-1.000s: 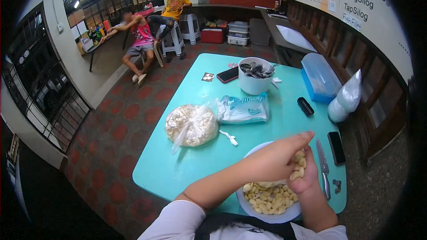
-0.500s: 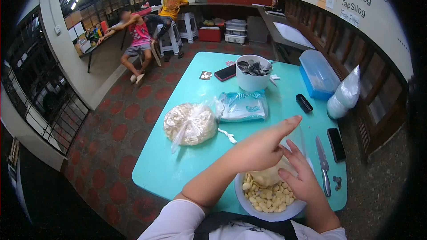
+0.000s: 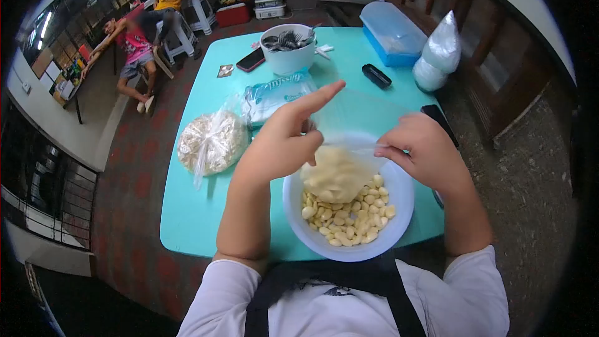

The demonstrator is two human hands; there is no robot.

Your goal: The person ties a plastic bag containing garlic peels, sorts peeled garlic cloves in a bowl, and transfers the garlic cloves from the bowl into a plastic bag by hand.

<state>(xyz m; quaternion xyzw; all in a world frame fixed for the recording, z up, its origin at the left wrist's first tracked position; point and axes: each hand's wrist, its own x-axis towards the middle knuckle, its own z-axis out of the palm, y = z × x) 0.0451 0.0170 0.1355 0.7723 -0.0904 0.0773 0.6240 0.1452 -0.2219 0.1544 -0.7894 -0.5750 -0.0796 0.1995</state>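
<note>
Pinching part-filled bag [image 3: 337,173] with right hand [image 3: 425,151], left hand [image 3: 281,140] opposite, hold unclear, above unbagged pale pieces [image 3: 349,221] in bowl [image 3: 399,228].

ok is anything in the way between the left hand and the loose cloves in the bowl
Partly: the clear plastic bag, bulging with pale contents, hangs over the far side of the bowl, between the left hand and the loose cloves. Nothing visible covers the cloves at the near side.

The held bag [image 3: 334,176] is clear plastic film, the bowl [image 3: 399,219] smooth, probably plastic.
</note>
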